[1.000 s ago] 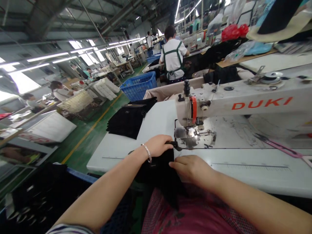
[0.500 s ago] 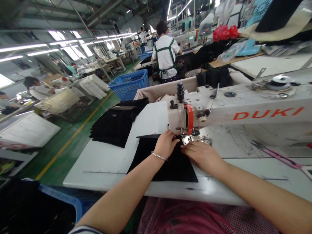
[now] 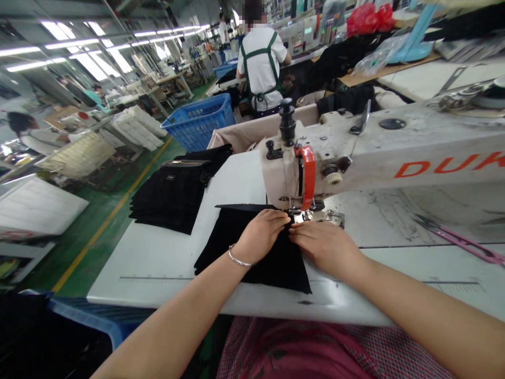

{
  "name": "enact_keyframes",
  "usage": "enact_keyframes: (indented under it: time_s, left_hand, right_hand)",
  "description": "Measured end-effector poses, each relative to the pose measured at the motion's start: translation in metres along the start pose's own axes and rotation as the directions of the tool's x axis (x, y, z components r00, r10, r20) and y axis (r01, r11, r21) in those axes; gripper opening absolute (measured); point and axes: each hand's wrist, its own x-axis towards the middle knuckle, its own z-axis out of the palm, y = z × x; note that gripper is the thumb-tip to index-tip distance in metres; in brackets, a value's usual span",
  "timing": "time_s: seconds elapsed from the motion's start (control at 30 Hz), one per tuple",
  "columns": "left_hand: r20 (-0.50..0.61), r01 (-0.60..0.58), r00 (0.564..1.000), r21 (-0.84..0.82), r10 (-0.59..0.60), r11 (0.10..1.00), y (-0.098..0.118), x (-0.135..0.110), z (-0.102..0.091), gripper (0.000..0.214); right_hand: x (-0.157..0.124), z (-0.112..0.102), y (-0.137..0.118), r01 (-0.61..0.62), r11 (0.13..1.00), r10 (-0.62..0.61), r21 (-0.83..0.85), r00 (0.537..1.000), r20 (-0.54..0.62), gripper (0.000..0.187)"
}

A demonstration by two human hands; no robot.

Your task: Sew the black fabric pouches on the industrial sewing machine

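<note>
A black fabric piece (image 3: 272, 268) lies on the white sewing table, its upper right corner at the needle area of the sewing machine (image 3: 294, 168). My left hand (image 3: 262, 234) rests on this fabric with fingers together, their tips just left of the presser foot (image 3: 303, 216). From the other side, my right hand (image 3: 325, 245) has its fingers close together on the fabric's right edge, right in front of the foot. Both hands hold the fabric there; the thumbs are mostly hidden. A dark strip (image 3: 244, 207) runs along the fabric's far edge.
A stack of black fabric pieces (image 3: 169, 195) with a zipper on top sits at the table's left. Pink-handled scissors (image 3: 461, 239) lie to the right. Beyond are a blue basket (image 3: 201, 123) and a person in a white shirt (image 3: 258, 68). A blue tub (image 3: 87, 313) stands lower left.
My left hand has flattened over the fabric, its fingers now stretched toward the needle. The right hand stays near the foot. The whole view has shifted slightly closer to the machine.
</note>
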Motion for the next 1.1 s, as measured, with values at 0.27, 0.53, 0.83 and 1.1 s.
enact_keyframes:
  time_s: [0.27,0.53,0.83,1.1]
  left_hand:
    - [0.012,0.019,1.0,-0.009,-0.019,1.0,0.009,-0.002,-0.002,0.027]
    - [0.048,0.031,0.998,-0.015,-0.031,0.999,0.007,0.001,-0.006,0.029]
    - [0.058,0.045,0.997,-0.035,-0.043,0.998,0.005,0.001,-0.008,0.028]
    - [0.255,0.112,0.959,0.052,-0.121,0.992,0.059,-0.061,-0.029,0.105]
  right_hand:
    - [-0.002,-0.003,-0.001,0.024,1.0,-0.024,0.008,0.999,0.029,0.025]
    - [0.001,-0.006,-0.002,-0.01,1.0,0.01,-0.003,0.998,0.054,0.025]
    - [0.0,-0.004,-0.001,-0.01,1.0,0.008,0.024,0.999,0.047,0.025]
    - [-0.008,-0.014,-0.009,0.14,0.985,-0.141,0.102,0.99,0.009,0.026]
